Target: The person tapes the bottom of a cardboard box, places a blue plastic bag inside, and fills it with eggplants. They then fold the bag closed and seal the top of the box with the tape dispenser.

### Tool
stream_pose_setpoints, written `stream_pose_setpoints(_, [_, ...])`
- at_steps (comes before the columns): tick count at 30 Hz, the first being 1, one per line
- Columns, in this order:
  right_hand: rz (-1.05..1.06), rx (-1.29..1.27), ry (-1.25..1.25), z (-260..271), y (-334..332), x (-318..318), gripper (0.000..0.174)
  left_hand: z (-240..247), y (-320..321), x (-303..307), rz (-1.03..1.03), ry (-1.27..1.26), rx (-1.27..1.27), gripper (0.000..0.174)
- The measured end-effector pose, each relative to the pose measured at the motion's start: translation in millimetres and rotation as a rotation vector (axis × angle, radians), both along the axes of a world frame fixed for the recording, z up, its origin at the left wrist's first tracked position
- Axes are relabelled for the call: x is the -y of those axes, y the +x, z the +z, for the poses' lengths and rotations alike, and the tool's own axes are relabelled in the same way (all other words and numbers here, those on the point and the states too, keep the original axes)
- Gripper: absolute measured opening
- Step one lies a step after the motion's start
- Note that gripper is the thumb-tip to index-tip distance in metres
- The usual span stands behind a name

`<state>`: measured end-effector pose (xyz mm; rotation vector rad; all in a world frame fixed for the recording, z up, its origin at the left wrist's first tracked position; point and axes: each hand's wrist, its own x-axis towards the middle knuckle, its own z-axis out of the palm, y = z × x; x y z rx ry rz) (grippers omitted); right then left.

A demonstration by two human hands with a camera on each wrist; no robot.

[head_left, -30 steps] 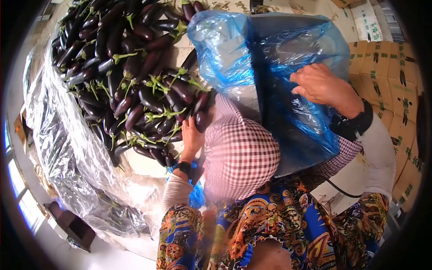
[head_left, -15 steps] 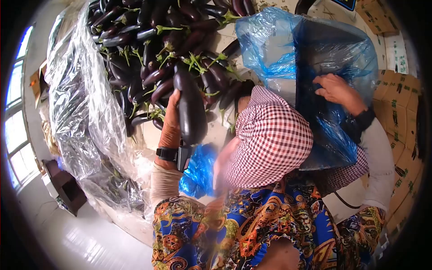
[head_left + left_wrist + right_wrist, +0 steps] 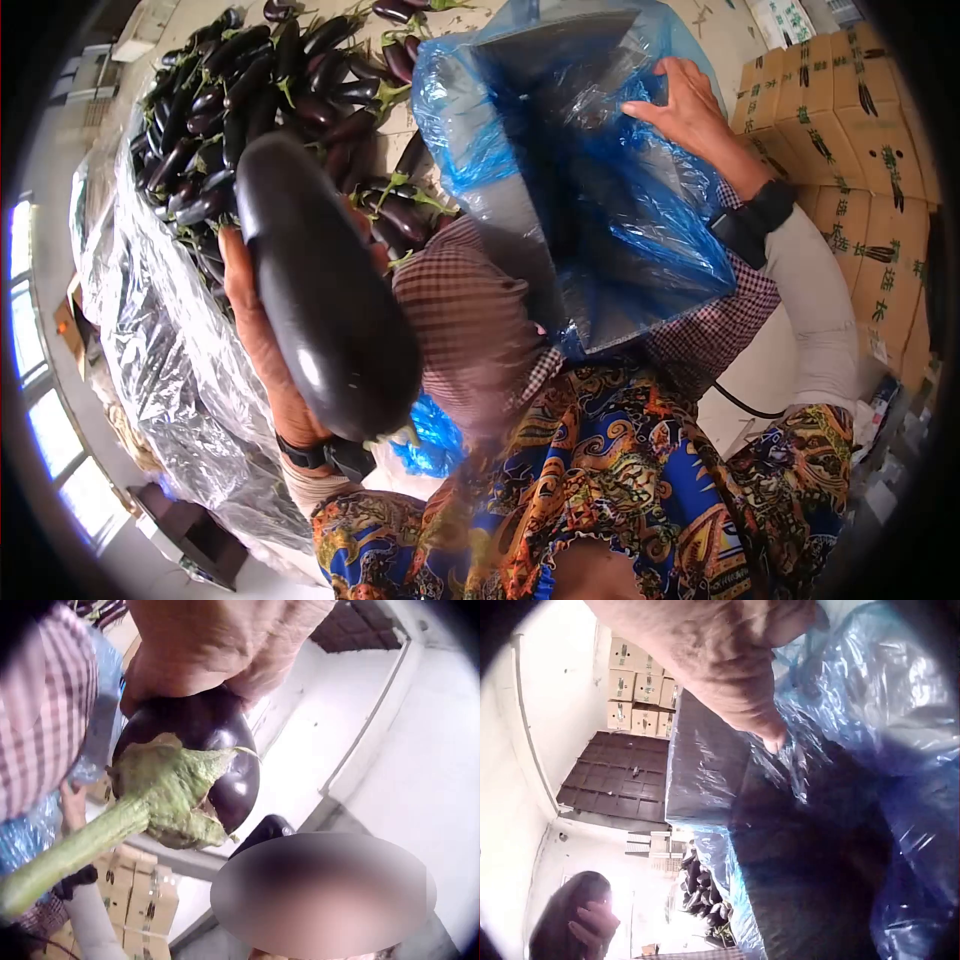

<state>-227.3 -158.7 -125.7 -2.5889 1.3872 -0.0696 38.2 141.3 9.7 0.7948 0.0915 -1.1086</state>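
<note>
A large dark eggplant point(image 3: 325, 300) is held up by my left hand point(image 3: 260, 335), thumb along one side and fingers round the other. In the left wrist view its green cap and stem point(image 3: 169, 787) point toward the camera, below the palm. A cardboard box lined with a blue plastic bag point(image 3: 650, 265) stands in front of the lap, its mouth facing up. My right hand point(image 3: 690, 110) is at the far right of the box mouth, thumb and forefinger spread apart over the liner. In the right wrist view the thumb lies over the crinkled plastic.
A big heap of eggplants point(image 3: 215, 120) lies at the left on a pale surface, with clear plastic sheeting point(image 3: 150, 350) along its edge. Printed cartons point(image 3: 830, 120) are stacked at the right. A crumpled blue bag point(image 3: 432, 440) lies near the left wrist.
My left hand has taken an eggplant from the heap and raised it close to the head camera. The right hand's thumb and forefinger have spread wider at the liner. The head view has shifted.
</note>
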Motion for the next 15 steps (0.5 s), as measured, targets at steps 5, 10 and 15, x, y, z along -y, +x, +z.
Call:
stream_pose_setpoints(5, [-0.210, 0.055, 0.144, -25.3, 4.3, 3.7, 0.104, 11.9, -34.4, 65.7, -0.375, 0.157, -0.011, 0.050])
stream_pose_setpoints(10, [-0.149, 0.029, 0.543, -46.1, -5.6, 10.9, 0.116, -42.6, -65.0, 124.4, -0.684, 0.286, 0.195, 0.047])
stream_pose_setpoints(15, [-0.057, -0.169, 0.473, -46.4, -0.2, 3.6, 0.102, -104.5, -84.1, 147.4, -0.823, 0.458, 0.393, 0.064])
